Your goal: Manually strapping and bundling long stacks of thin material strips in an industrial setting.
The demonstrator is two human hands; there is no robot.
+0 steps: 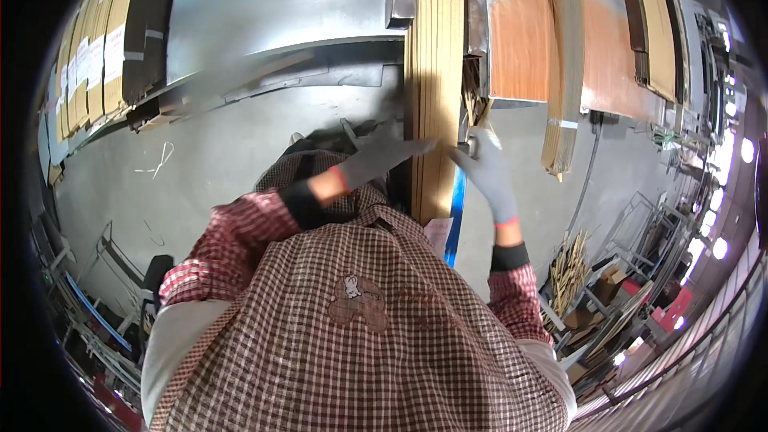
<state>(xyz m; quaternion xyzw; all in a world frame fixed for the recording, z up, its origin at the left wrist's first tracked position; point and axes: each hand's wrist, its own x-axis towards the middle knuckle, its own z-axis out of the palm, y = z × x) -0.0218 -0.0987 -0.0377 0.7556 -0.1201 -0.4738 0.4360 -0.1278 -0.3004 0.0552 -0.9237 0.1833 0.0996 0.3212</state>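
A long stack of narrow tan boards (436, 72) runs away from me, its near end close to my apron. My left hand (378, 162), in a grey glove, reaches over the stack's left edge with fingers stretched out flat; it looks slightly blurred. On the stack's right side is my right hand (490, 172), also gloved in grey. Its thumb points toward the boards, while its fingers curl by a small pale, shiny thing that I cannot make out. A white paper label (438, 234) sits at the stack's near end, beside a blue strip (456, 220).
A grey metal-topped table (280, 0) stands ahead on the left, with bundled boards (100, 48) at its far left. Orange-brown panels (518, 32) and another strapped board bundle (562, 72) lie to the right. Thin wood strips (570, 272) and racks stand at the lower right.
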